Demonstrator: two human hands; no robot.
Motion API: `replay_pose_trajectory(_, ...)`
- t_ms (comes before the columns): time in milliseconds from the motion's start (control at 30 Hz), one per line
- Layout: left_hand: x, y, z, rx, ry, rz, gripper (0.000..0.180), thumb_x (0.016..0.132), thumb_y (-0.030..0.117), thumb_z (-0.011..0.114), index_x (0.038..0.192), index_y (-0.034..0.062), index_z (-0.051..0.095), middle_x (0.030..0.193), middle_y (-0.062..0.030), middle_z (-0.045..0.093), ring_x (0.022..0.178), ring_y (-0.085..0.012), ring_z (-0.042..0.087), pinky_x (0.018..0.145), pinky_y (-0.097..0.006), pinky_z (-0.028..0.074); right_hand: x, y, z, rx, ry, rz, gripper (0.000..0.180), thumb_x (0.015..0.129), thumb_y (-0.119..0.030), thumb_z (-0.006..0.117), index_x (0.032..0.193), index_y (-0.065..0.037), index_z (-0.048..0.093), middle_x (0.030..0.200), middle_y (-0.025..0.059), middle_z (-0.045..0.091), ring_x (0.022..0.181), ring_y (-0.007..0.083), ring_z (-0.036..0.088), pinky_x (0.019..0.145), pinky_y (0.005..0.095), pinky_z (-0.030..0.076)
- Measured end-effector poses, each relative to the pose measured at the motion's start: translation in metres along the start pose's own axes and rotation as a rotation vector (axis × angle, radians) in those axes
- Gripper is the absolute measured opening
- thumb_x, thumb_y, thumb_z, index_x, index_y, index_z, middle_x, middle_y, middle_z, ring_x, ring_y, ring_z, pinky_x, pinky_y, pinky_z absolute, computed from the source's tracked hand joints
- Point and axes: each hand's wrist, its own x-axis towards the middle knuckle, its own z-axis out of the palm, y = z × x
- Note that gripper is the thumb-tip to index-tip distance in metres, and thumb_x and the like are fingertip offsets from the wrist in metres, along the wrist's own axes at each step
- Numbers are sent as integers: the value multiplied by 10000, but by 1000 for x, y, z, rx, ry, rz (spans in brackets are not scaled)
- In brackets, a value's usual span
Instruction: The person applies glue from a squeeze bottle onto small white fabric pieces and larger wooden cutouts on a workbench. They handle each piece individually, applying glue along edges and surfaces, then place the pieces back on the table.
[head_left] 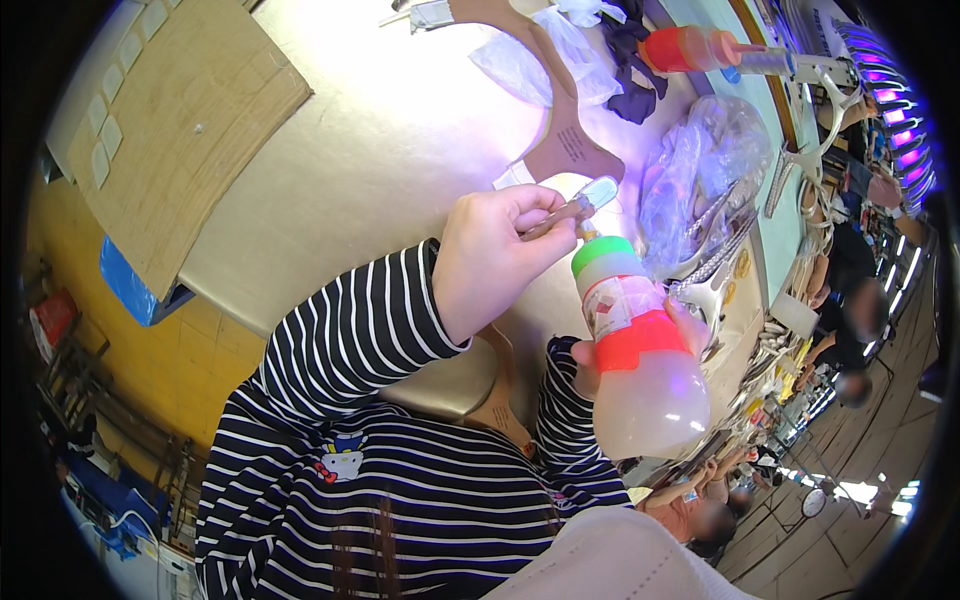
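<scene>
Left hand [505, 250] pinched on a narrow brown strap [552, 219], thumb against fingertips; strap raised over the table [400, 140], its pale, shiny end [598, 193] projecting past the fingers, a grip that seems to leave that end uncovered. Right hand [587, 372] wrapped round a cloudy plastic bottle [650, 405] at about its red band [645, 343], mostly hidden behind it. Bottle tilted, green cap [600, 256] towards the strap, presumably to bring the nozzle [588, 231] close; whether nozzle and strap touch cannot be told from this angle. A forked brown piece [562, 135] lies flat beyond the hands, another brown piece [497, 400] near the striped shirt [400, 480], both apparently set within reach. Clear plastic bag [700, 165] heaped to the right, out of the way of the left hand; board with pale pads [210, 110] at far left
</scene>
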Motion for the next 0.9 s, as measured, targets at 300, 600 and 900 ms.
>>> replay_pose_trajectory(300,0,-2,3,-4,11,17,196,861,44,584,1010,-82,594,924,-127,671,822,-111,630,723,-213,490,1,1,-5,352,3,123,684,613,-284,805,1119,1,445,998,153,532,757,266,602,641,353,540)
replay_pose_trajectory(600,0,3,2,-27,2,5,203,868,34,581,1036,-79,593,950,-120,670,858,-101,619,764,-212,490,-1,11,5,130,126,-33,662,648,-363,743,1120,-4,449,1010,148,530,781,260,586,660,352,523)
replay_pose_trajectory(900,-2,4,2,78,13,9,216,876,34,576,1053,-87,585,980,-132,663,891,-116,619,785,-221,487,-7,21,9,51,199,-102,723,696,-543,645,1129,4,456,1023,143,521,825,257,559,691,349,488)
